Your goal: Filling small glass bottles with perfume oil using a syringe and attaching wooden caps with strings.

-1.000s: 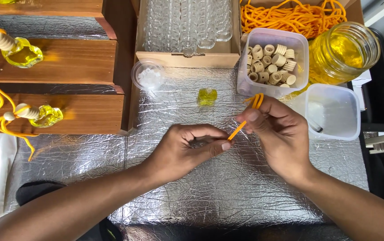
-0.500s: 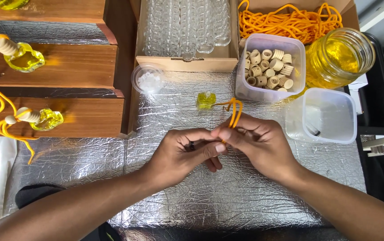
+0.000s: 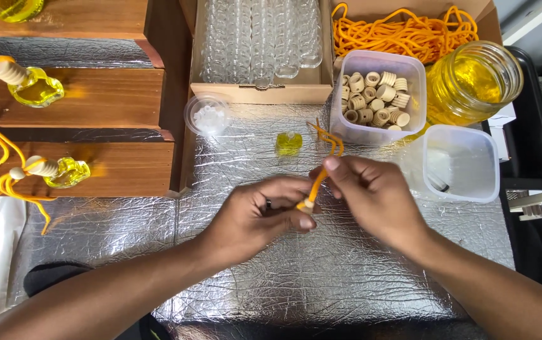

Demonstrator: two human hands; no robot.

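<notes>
pinching an orange cord (image 3: 319, 179) between left hand (image 3: 255, 217) and right hand (image 3: 371, 192).

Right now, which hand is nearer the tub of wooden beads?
Right. The right hand sits just below the tub of wooden beads; the left hand is farther down and to the left.

Two open cardboard boxes stand along the table's far edge: the left box (image 3: 258, 92), brown, holds clear glass vials; the right box (image 3: 482, 12), brown, holds orange cord. No labels, signs or screens are legible.
</notes>
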